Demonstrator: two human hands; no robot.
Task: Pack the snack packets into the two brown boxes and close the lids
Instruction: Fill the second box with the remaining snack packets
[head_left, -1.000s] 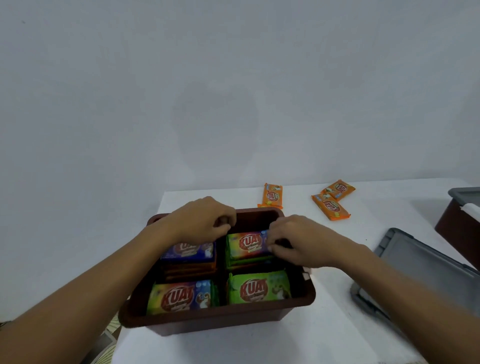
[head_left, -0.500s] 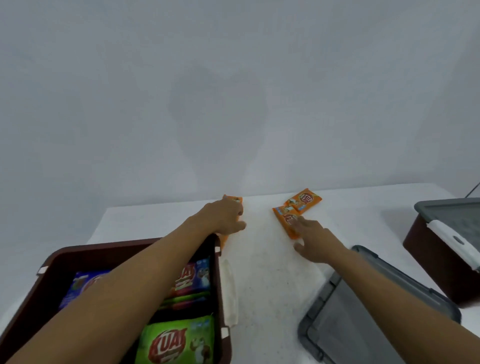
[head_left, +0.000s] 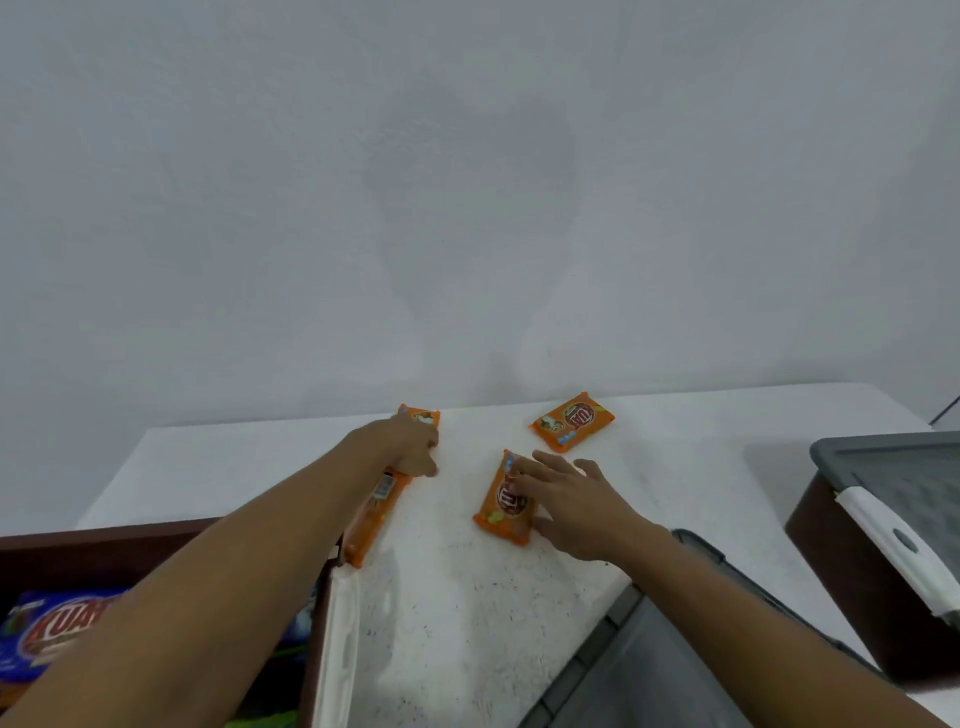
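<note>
The left hand (head_left: 410, 449) is seen just left of the frame's centre, its fingers (head_left: 428, 467) curled round a first orange packet (head_left: 371, 519), which is clamped in them and held slanting, one end showing above the knuckles and the longer part running down towards the lower left; whether it is raised off the bench (head_left: 457, 623) cannot be told. The right hand (head_left: 576, 512) is laid a little right of centre, its fingers (head_left: 540, 462) spread apart and fairly straight, their tips resting on the right edge of a second orange packet (head_left: 504, 506), which lies flat on the bench; the thumb is placed beside that packet's lower right corner. A third orange packet (head_left: 571, 422) is seen alone, flat on the bench, above and to the right of the right hand and apart from it. In the lower left corner an open brown box (head_left: 104, 551) is partly covered by the left forearm; a blue packet (head_left: 47, 639) and a green packet (head_left: 270, 719) are seen inside it, and a white latch (head_left: 337, 639) hangs on its right side. A loose grey lid (head_left: 649, 675) lies at the bottom right under the right forearm. At the right edge a second brown box (head_left: 852, 571) is seen with a fitted grey lid (head_left: 893, 467) on it and a white clip (head_left: 893, 545) over its rim. The upper half is filled by a plain white wall (head_left: 467, 208)
</note>
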